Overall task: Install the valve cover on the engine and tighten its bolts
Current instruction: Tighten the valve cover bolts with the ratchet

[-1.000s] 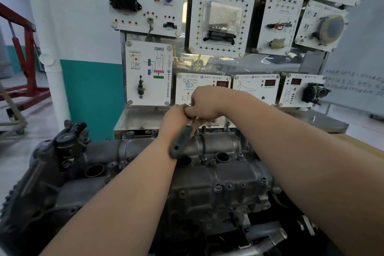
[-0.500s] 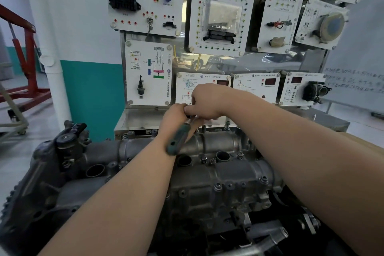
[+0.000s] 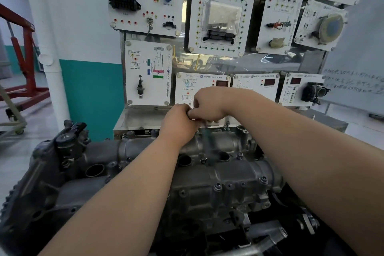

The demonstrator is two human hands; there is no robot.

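Note:
The grey metal valve cover [image 3: 245,174] lies on the engine [image 3: 47,185] in front of me, with bolts [image 3: 217,186] standing along its near edge and round plug holes [image 3: 95,170] in its top. Both my hands meet at the cover's far edge. My left hand [image 3: 178,123] is curled around the top of a wrench with a teal handle [image 3: 207,143]. My right hand [image 3: 209,104] is curled over the tool's head from above. The handle hangs down over the cover and is blurred. The bolt under the tool is hidden by my hands.
A board of white training panels [image 3: 220,16] rises right behind the engine, with a steel shelf [image 3: 139,117] at its foot. A white pipe [image 3: 52,64] and a red hoist frame [image 3: 22,52] stand at the left. A whiteboard [image 3: 353,81] is at the right.
The teal handle has swung from pointing down-left under my left hand to pointing nearly straight down, further right. Both hands stay at the same spot on the cover's far edge.

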